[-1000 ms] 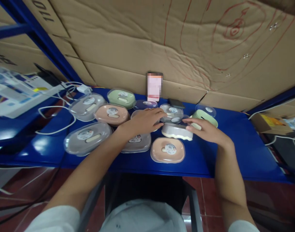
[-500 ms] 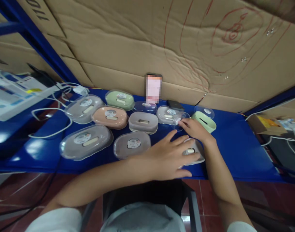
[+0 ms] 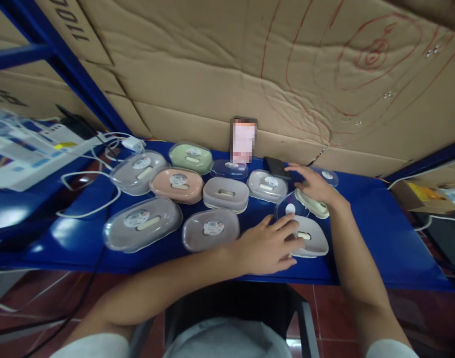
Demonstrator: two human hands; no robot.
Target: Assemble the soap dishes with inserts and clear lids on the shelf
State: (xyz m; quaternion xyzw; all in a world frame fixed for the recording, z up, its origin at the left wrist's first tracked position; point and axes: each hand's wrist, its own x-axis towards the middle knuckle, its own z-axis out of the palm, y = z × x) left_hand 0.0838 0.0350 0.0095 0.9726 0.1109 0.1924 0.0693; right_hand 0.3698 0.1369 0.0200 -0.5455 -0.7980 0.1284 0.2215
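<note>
My left hand (image 3: 266, 244) has its fingers spread over the left end of a light-grey oval plastic box (image 3: 318, 242) with a cream piece in its slot. Whether the fingertips press on it I cannot tell. Farther back, my right hand (image 3: 318, 189) is open, fingers apart, above a pale-green oval box (image 3: 317, 208) that it partly covers. Between the hands lies a clear oval lid (image 3: 284, 203) with a round white sticker. Behind the right hand is another clear lid (image 3: 327, 175). A black flat object (image 3: 275, 168) lies just left of the right fingertips.
Several oval boxes stand to the left, among them a peach one (image 3: 175, 189), a green one (image 3: 186, 160) and a grey one (image 3: 212, 231). A phone (image 3: 243, 141) leans on the cardboard wall (image 3: 197, 89). White cables (image 3: 87, 214) and a power strip (image 3: 22, 169) occupy the left.
My right hand has let go of the clear lid and moved back and right over the green box. The lid now lies behind the grey box. My left hand stays beside that box.
</note>
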